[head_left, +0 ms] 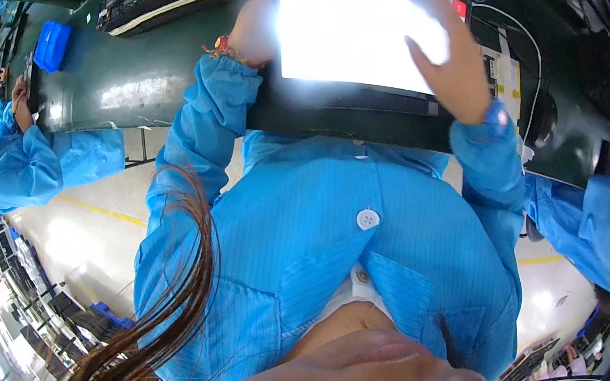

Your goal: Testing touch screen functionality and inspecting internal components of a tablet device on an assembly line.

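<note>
Over the dark green worktop's (139, 87) near edge, your left hand (255, 21) grips the glowing white flat panel's (353, 28) side while your right hand (451, 55) lies spread open on it, steadying it.

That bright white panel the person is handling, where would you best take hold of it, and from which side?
Probably by its two short side edges, one hand from each side. The bright panel is wide, flat and thin, so gripping the edges spares its lit face. The left hand already rests at the left edge, while the right hand lies open over the right part of the face.
</note>
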A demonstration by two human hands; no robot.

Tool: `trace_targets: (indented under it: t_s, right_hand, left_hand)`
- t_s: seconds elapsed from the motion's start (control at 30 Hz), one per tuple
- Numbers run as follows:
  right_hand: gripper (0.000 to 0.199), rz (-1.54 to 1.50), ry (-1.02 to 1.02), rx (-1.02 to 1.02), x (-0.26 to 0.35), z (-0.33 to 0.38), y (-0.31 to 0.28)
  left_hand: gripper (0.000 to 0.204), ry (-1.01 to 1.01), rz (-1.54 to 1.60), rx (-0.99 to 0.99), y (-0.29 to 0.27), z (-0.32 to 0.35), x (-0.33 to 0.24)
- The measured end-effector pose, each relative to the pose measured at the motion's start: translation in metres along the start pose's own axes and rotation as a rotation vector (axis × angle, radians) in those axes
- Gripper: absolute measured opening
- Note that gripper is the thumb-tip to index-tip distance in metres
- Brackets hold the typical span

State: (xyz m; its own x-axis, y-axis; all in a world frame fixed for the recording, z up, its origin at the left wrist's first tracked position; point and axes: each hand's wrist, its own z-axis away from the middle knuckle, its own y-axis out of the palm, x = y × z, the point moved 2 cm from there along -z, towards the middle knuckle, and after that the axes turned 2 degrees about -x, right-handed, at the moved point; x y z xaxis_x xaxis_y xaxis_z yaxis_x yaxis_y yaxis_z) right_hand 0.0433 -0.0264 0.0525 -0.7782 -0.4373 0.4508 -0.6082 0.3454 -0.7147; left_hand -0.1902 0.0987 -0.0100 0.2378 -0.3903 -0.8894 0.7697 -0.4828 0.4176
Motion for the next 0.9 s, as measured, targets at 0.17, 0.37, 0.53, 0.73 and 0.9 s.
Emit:
trace_targets:
  t_s: [0.17,0.37,0.53,0.73,0.9]
  right_hand:
    - [0.052,0.349,-0.117,0.142,0.023,-0.005,0.048]
    - [0.031,0.382,-0.263,0.217,-0.003,0.023,0.025]
    - [0.016,0.280,0.025,-0.016,0.000,0.058,-0.023]
    - [0.006,0.351,0.035,-0.011,0.006,0.084,-0.035]
    - [0.006,0.301,0.002,-0.038,0.013,0.082,-0.033]
  left_hand:
    - [0.059,0.011,0.030,0.008,0.004,0.000,0.001]
    - [0.057,-0.004,-0.005,-0.036,0.002,0.002,-0.001]
    - [0.055,-0.041,0.110,-0.138,0.009,0.003,-0.005]
    - [0.053,-0.084,0.114,-0.196,0.010,0.002,-0.006]
    - [0.052,-0.031,0.124,-0.186,-0.015,-0.013,0.008]
